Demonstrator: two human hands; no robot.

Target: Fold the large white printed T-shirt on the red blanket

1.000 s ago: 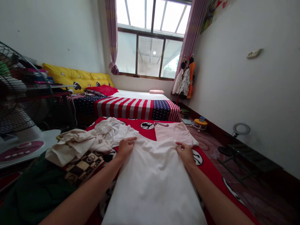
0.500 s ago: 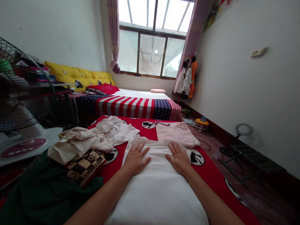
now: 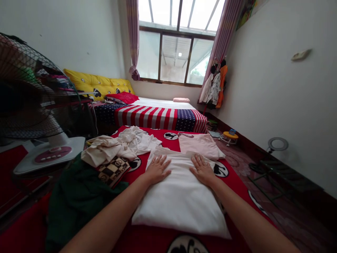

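Observation:
A white garment (image 3: 181, 200), folded into a rough rectangle, lies on the red patterned blanket (image 3: 168, 143) in front of me. My left hand (image 3: 157, 169) rests flat on its far left part, fingers spread. On the far right part my right hand (image 3: 202, 169) also lies flat, fingers apart. Neither hand grips the cloth. Just beyond the right hand is a folded pale pink garment (image 3: 197, 144). Crumpled cream and white clothes (image 3: 121, 146) sit to the left, above a brown checked cloth (image 3: 114, 170) and a dark green garment (image 3: 71, 200).
An electric fan (image 3: 52, 151) stands at the left. Behind the blanket is a bed with a striped, starred cover (image 3: 147, 117), a red pillow (image 3: 123, 97) and a yellow cushion (image 3: 97, 82). At right are a yellow stool (image 3: 229, 136) and a dark folding stool (image 3: 279, 175).
The near edge of the white garment now lies on the blanket in full view. My view has shifted slightly left; both hands stay flat on the cloth.

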